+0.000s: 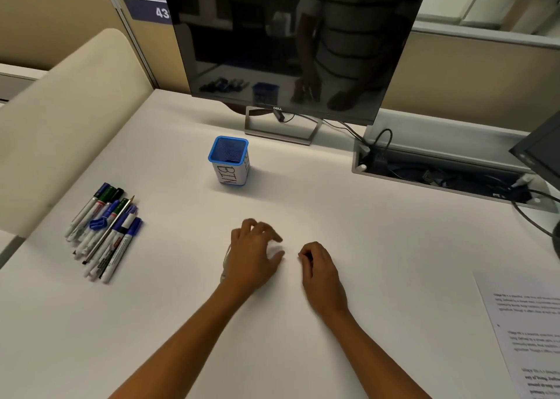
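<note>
Here, both hands rested low on the white desk (363, 247), near its middle and just beside each other without touching. The left hand (253, 257) lay palm down, its fingers (266, 229) spread and lightly bent, the thumb standing apart from them and nothing showing between thumb and fingers. A slim pale thing (226, 260) peeked out along the outer edge of that hand, mostly hidden beneath it, so what it was could not be told. The right hand (319, 270) was curled into a loose fist with the knuckles up. A small dark patch sat among its folded fingers, and whether that was shadow or something held could not be made out. Well to the left of the hands lay a heap of markers (106, 232) with white barrels and blue, green and black caps. A pencil (112, 227) lay slanted across them and a loose blue cap (98, 223) rested on top. Beyond the hands, nearer the monitor (288, 35), stood a blue mesh cup (229, 160), upright, wrapped in a white label reading BIN. A printed sheet (527, 332) lay at the right edge of the desk, and a cable tray (439, 174) ran along the back right.
</note>
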Available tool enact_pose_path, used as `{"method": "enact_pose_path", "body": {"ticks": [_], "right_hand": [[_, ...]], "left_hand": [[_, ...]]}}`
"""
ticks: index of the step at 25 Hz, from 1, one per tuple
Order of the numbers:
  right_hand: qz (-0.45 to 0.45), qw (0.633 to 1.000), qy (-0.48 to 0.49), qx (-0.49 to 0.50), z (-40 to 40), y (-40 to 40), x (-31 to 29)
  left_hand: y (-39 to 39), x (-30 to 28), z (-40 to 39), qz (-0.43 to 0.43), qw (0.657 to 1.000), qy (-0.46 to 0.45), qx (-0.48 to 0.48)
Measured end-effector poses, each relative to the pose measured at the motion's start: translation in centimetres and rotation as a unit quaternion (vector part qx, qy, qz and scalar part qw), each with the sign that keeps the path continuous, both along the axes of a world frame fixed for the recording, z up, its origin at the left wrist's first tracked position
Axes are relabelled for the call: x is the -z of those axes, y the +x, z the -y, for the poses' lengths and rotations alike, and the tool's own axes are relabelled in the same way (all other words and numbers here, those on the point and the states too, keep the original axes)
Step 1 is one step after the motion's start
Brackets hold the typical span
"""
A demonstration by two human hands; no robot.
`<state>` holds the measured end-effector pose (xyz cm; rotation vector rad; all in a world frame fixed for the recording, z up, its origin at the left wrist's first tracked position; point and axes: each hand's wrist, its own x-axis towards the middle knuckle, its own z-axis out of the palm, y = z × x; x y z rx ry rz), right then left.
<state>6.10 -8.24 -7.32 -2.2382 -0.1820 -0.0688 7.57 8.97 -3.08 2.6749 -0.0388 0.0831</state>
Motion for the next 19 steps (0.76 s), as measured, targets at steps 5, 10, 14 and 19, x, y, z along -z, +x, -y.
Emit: {"method": "enact_pose_path", "body": {"ticks": [5,10,14,19], "right_hand": [[0.009,1.0,-0.009,0.002,-0.1,0.0,0.0],[0.008,1.0,-0.012,0.001,0.0,-0.1,0.0],[0.012,1.0,-0.013,0.001,-0.1,0.0,-0.1],[0.011,1.0,-0.016,0.002,0.0,0.0,0.2]], "left_hand": [[-2.6,1.8,-0.4,-0.012,0.997,0.073,-0.026],[-2.9,1.6,-0.2,-0.026,0.996,0.064,-0.057],[-2.7,1.7,0.0,-0.015,0.996,0.054,-0.075],[-2.4,1.4,0.0,0.002,0.994,0.09,-0.059]]}}
